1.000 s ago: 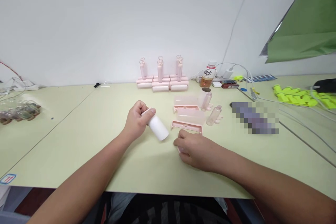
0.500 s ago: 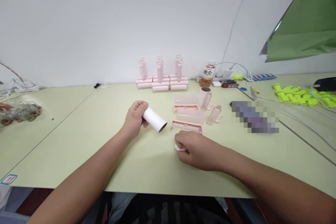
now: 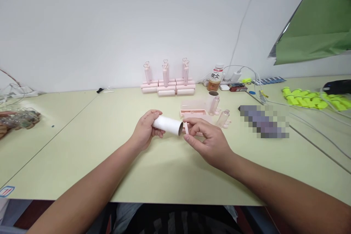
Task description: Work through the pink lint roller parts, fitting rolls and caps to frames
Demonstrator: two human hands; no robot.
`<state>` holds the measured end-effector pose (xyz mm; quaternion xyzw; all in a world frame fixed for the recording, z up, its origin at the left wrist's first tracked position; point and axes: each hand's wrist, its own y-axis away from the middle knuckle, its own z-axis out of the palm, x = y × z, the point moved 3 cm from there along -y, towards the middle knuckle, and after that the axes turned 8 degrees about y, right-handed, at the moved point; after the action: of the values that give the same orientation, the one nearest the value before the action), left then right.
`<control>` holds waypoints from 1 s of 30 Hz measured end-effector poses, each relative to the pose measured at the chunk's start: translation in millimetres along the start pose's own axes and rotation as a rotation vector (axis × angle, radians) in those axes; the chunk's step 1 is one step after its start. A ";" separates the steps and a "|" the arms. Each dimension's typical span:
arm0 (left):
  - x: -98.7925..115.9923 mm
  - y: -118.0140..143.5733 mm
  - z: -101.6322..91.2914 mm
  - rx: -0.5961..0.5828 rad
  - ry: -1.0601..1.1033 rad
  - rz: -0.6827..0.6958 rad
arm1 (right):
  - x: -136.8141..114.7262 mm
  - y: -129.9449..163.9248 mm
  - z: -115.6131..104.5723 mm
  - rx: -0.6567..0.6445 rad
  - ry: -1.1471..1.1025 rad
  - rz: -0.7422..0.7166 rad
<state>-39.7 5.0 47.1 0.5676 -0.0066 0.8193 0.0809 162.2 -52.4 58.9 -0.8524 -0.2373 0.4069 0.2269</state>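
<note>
A white lint roller refill point(image 3: 168, 124) lies in the grip of my left hand point(image 3: 146, 128), its hollow brown end facing right. Between the thumb and fingers of my right hand point(image 3: 210, 140) is a small pale pink end cap point(image 3: 187, 128), held close to that open end. Behind the right hand, a pink roller case point(image 3: 193, 112) lies open with its clear lid up; a second case is mostly covered by the hand. Two clear pink handles point(image 3: 223, 117) and another white roll point(image 3: 213, 95) are to the right.
Assembled pink lint rollers point(image 3: 166, 89) stand in rows near the wall. A drink bottle point(image 3: 215, 77), a pixelated dark object point(image 3: 263, 122), cables and yellow-green pieces point(image 3: 304, 98) are on the right. At far left, a person's hand touches clear-wrapped items point(image 3: 20, 119).
My right hand has lifted off the table with the end cap and moved up to the roll's open end. My left hand has shifted slightly right, turning the roll closer to level.
</note>
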 end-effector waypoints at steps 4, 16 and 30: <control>-2.9 2.6 4.8 -0.003 0.025 -0.033 | 1.0 -0.7 -0.3 0.023 0.035 0.007; -5.7 5.7 9.1 -0.082 0.098 -0.031 | 6.4 -1.8 -0.8 0.068 -0.109 0.063; -3.6 8.8 11.8 -0.159 0.046 0.007 | 8.6 -1.0 -1.1 0.065 -0.076 0.071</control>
<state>-28.8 -5.4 48.6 0.5402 -0.0718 0.8294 0.1231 167.6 -46.7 55.1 -0.8364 -0.2022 0.4543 0.2308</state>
